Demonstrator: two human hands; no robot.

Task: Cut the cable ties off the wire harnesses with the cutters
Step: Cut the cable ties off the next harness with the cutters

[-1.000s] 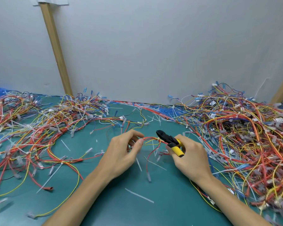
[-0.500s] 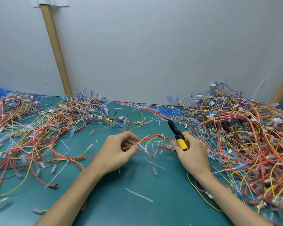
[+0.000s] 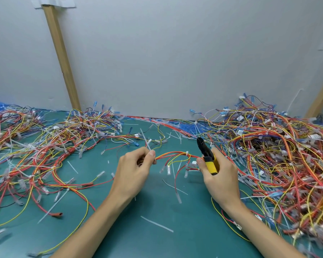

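Teal tabletop [image 3: 157, 239] is mostly buried: a big tangled heap of red, yellow and blue wire harnesses [image 3: 268, 155] on the right and a flatter spread of the same [image 3: 35, 146] on the left, so plenty looks left to do imo. The left hand [image 3: 132, 172] pinches one end of a small red-and-yellow harness [image 3: 175, 154] strung between both hands. The right hand [image 3: 220, 175] grips the yellow-handled black cutters [image 3: 207, 155], nose up and off the wires. One white cable tie [image 3: 187, 152] sits uncut on that harness. Clipped white tie strips [image 3: 157, 224] litter the tabletop, so some are done.
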